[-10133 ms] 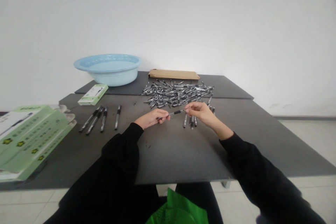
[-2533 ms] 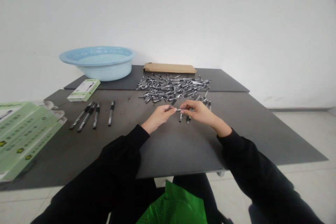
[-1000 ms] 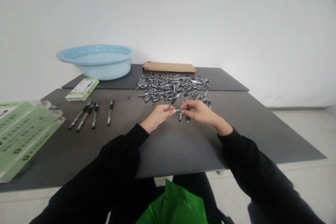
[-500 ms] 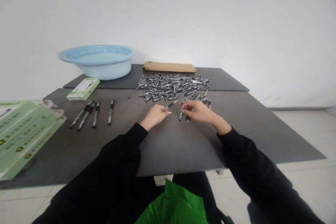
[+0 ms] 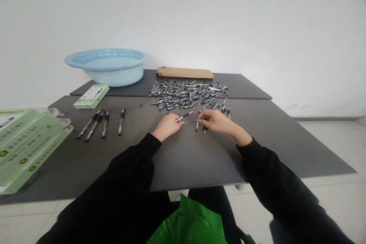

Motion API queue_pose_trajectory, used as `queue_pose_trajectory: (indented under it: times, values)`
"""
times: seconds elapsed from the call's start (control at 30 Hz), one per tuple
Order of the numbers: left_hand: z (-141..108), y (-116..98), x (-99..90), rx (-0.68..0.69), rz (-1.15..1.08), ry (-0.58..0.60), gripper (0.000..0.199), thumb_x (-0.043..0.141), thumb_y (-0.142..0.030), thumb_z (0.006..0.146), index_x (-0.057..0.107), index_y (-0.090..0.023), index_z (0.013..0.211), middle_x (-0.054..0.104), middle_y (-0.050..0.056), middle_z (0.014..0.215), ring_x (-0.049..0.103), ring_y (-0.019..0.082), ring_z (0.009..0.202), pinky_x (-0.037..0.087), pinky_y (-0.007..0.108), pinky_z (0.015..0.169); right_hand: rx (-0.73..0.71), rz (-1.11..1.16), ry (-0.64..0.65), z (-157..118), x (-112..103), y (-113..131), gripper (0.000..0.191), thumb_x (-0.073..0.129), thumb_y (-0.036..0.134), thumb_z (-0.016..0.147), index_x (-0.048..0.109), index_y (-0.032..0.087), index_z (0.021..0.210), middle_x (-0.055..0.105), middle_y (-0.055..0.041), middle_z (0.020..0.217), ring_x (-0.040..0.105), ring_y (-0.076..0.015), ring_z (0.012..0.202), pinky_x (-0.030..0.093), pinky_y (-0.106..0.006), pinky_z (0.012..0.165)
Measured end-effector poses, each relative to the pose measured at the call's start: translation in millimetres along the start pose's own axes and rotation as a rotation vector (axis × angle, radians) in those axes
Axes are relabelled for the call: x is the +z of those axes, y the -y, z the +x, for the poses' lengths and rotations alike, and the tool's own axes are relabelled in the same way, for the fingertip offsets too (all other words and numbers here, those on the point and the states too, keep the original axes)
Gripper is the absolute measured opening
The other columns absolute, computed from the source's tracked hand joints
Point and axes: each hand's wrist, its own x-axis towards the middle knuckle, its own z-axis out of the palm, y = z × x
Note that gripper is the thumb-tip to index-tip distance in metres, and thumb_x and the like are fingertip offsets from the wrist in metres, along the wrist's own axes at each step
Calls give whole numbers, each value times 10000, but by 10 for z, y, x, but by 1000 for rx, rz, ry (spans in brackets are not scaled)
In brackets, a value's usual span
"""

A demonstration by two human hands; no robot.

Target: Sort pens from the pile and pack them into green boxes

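Bottom centre, nearest: green cloth (image 5: 191, 223) over dark-clothed legs, below the front edge of a dark table (image 5: 194, 167). Lower left: large pale-green carton (image 5: 31, 143), printed, end flaps sticking out. Mid-frame: both hands, black sleeves, set apart from each other. Left hand (image 5: 168, 126) is closed on a pen (image 5: 186, 115), its black grip slanting toward the upper right; a small white bit shows at the fingertips. Right hand (image 5: 215, 121), fingers curled, is over a few loose pens (image 5: 197, 125); cannot tell whether it grips anything. Left of centre: three pens (image 5: 95, 125) close together, a fourth pen (image 5: 121, 121) just apart. Beyond, left: small green-and-white box (image 5: 91, 97). Centre: large heap of pens (image 5: 188, 95). Farther, upper left: light-blue basin (image 5: 116, 74). Behind the heap: flat brown cardboard (image 5: 185, 73), near the pale wall (image 5: 200, 19).
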Motion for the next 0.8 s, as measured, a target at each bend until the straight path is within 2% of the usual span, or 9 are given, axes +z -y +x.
queue_pose_trajectory:
  times: [0.23, 0.33, 0.43, 0.57, 0.67, 0.8]
  values:
    - [-23, -26, -18, 14, -40, -35, 139, 615, -299, 794, 681, -194, 731, 680, 70, 745, 583, 194, 698, 343, 259, 614, 17, 4, 2, 7, -26, 15, 143, 597, 233, 834, 689, 167, 920, 683, -34, 768, 583, -143, 641, 458, -275, 649]
    - [-17, -32, -51, 66, -102, -49, 245, 565, -374, 835, 641, -192, 691, 638, 46, 698, 544, 181, 668, 329, 260, 614, 16, 1, -64, 12, -46, -29, 163, 578, 230, 839, 690, 168, 941, 676, -35, 777, 576, -148, 659, 455, -284, 658]
    - [-20, -50, -99, 129, -251, 1, 342, 463, -397, 877, 636, -179, 679, 591, 19, 652, 520, 167, 654, 332, 259, 629, 22, 33, -153, 22, -81, -85, 187, 555, 263, 864, 682, 172, 967, 680, -44, 832, 569, -153, 683, 456, -298, 671]
    - [-55, -94, -154, 178, -452, 105, 379, 440, -428, 873, 672, -161, 739, 491, -19, 577, 442, 135, 577, 318, 247, 593, 79, 195, -191, 44, -123, -152, 227, 574, 332, 867, 663, 168, 996, 680, -49, 850, 582, -155, 686, 472, -314, 680]
    - [-83, -120, -167, 184, -510, 179, 405, 453, -466, 865, 684, -150, 763, 441, -35, 545, 378, 118, 531, 303, 243, 563, 98, 355, -208, 64, -126, -186, 263, 629, 376, 834, 654, 165, 989, 677, -44, 837, 606, -155, 692, 492, -323, 697]
    - [-91, -133, -157, 186, -515, 218, 415, 464, -481, 861, 689, -141, 782, 482, -22, 566, 399, 119, 546, 330, 245, 577, 98, 470, -212, 82, -101, -199, 296, 687, 417, 791, 660, 170, 953, 661, -20, 770, 612, -150, 682, 500, -319, 697]
